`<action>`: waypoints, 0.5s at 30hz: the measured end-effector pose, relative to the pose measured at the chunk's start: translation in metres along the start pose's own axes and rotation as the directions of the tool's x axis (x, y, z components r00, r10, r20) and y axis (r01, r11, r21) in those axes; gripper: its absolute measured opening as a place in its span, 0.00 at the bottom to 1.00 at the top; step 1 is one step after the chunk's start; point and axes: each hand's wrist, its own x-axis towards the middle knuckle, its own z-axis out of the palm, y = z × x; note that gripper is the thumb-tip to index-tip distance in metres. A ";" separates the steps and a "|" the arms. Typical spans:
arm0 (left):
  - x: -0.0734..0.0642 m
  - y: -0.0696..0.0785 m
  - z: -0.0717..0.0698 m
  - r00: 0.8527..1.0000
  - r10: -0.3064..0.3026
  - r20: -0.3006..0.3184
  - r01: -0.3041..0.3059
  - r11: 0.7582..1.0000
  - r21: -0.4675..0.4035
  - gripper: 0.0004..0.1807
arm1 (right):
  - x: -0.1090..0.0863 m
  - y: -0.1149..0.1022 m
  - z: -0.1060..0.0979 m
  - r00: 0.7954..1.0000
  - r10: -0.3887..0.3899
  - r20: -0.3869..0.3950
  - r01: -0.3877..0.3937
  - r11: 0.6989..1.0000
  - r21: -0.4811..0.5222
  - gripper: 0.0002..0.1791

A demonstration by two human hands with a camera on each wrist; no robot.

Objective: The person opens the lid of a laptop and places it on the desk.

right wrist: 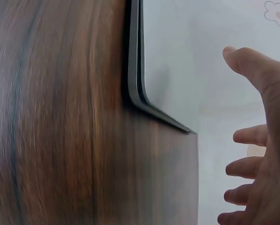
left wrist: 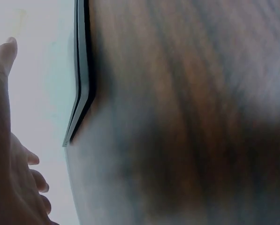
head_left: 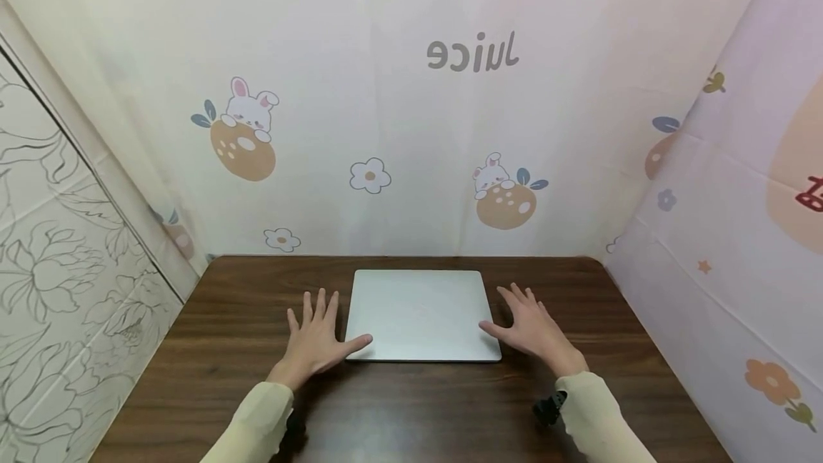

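A closed silver laptop [head_left: 421,313] lies flat on the dark wooden table [head_left: 411,413]. To its left, my left hand [head_left: 315,341] spreads its fingers, with the thumb over the laptop's near left corner. My right hand [head_left: 530,327] is on the other side, fingers spread and the thumb tip at the laptop's right edge. Both palms face down and neither hand holds anything. In the left wrist view, the left thumb [left wrist: 3,56] stands out beside the laptop's dark side edge [left wrist: 82,65]. The right wrist view shows the right hand [right wrist: 261,154] near a rounded laptop corner [right wrist: 139,96].
Behind the table hangs a pale curtain [head_left: 398,113] printed with rabbits, fruit and flowers. Another printed curtain [head_left: 726,249] runs along the right side. At the left stands a white panel [head_left: 64,291] with line-drawn flowers. A black wrist device [head_left: 549,408] sits by the right sleeve.
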 end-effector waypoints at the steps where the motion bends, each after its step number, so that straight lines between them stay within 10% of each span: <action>1: -0.001 0.000 0.001 1.000 0.001 0.002 -0.001 1.000 -0.004 0.70 | 0.000 -0.001 0.001 1.000 0.005 -0.004 -0.004 1.000 0.014 0.56; 15: -0.011 -0.003 0.024 0.996 -0.015 0.093 0.021 0.998 -0.055 0.67 | -0.010 -0.017 0.014 0.999 0.033 -0.025 -0.029 0.987 0.159 0.55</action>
